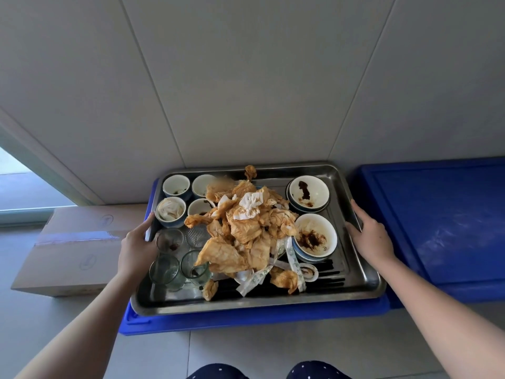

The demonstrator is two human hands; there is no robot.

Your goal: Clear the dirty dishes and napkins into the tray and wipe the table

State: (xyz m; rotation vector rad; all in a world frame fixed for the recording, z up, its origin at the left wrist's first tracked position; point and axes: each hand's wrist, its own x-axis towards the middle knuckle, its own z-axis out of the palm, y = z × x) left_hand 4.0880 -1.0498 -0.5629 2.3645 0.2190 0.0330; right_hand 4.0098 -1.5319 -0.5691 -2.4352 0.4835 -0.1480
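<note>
Steel tray (246, 305) sat on the blue crate (218, 321); my left hand (138, 246) gripped its nine o'clock rim, my right hand (371, 236) the three o'clock rim. I judged it heavy, stiff, slick, with fragile glasses (164, 270) at seven o'clock: lift level

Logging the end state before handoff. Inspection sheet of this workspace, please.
surface: steel tray sits on a blue bin.
job's things: stained napkins heaped mid-tray; cups, bowls, glasses around them.
clutter: nothing seen.
grips: left hand and right hand each hold a tray side rim.
cables: nothing seen.
surroundings: cardboard box left, second blue bin right, panelled wall behind, tiled floor.
</note>
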